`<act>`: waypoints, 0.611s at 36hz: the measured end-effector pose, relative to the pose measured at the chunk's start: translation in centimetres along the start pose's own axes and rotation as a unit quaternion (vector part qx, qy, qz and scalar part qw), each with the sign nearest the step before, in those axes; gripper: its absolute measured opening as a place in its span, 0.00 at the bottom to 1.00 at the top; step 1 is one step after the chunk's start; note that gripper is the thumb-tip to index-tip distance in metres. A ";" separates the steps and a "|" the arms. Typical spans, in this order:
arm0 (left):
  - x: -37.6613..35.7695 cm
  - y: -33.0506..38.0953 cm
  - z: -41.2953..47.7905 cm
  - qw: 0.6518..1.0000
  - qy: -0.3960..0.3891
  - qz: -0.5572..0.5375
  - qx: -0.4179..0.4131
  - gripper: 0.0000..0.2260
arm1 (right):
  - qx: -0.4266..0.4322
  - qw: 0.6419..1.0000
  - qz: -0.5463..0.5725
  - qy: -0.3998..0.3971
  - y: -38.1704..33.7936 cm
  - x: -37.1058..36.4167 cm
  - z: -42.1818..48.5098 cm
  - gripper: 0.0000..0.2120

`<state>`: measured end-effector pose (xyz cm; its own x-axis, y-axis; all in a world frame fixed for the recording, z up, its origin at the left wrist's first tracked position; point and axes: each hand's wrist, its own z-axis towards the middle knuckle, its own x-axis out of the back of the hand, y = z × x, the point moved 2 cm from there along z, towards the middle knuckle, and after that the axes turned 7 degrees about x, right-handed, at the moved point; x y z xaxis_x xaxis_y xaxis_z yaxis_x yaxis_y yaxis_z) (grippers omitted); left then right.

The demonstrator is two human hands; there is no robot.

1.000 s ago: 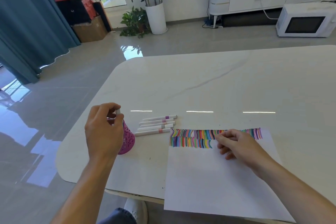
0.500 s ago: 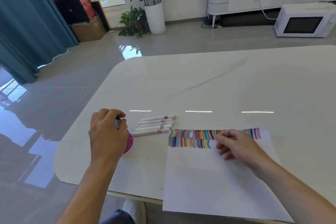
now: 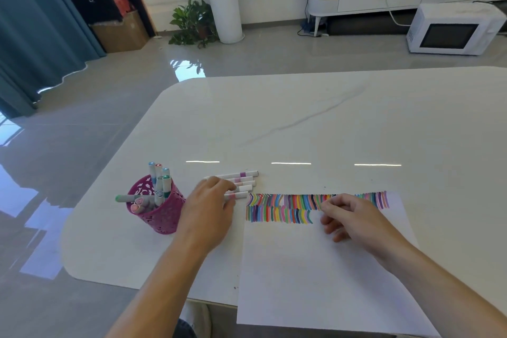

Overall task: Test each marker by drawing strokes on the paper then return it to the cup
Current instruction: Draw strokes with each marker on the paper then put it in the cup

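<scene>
The left hand [image 3: 211, 208] is stretched forward, palm down; its fingers are nearly straight. The right hand [image 3: 354, 218] lies palm down; fingers loosely curled.

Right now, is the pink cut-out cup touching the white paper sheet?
Apart. The head view shows bare white table and the left hand lying between the pink cut-out cup and the white paper sheet.

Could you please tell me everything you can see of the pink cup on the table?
The pink cup is a magenta cylinder with cut-out patterned walls, metal or plastic by its look. It stands upright on the white table, left of the paper. Several capped markers stand in it; one green-capped marker leans out over its left rim. The left hand lies close by its right side; contact is unclear.
</scene>
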<state>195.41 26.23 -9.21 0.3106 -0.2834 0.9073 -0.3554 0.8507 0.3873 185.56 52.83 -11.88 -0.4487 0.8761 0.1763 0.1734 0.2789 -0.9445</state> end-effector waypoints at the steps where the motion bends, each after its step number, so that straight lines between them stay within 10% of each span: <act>1: -0.4 0.0 0.0 1.000 -0.018 0.006 0.005 0.10 | -0.001 1.000 0.002 0.000 0.0 0.0 0.0 0.06; 22: -1.9 -0.6 0.3 0.992 -0.054 0.104 0.042 0.05 | 0.000 1.000 0.008 0.005 0.1 0.3 0.0 0.05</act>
<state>194.79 26.13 -11.11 0.1279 -0.1559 0.9795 -0.4757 0.8569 0.1985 185.50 53.11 -11.95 -0.4372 0.8843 0.1639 0.1803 0.2647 -0.9473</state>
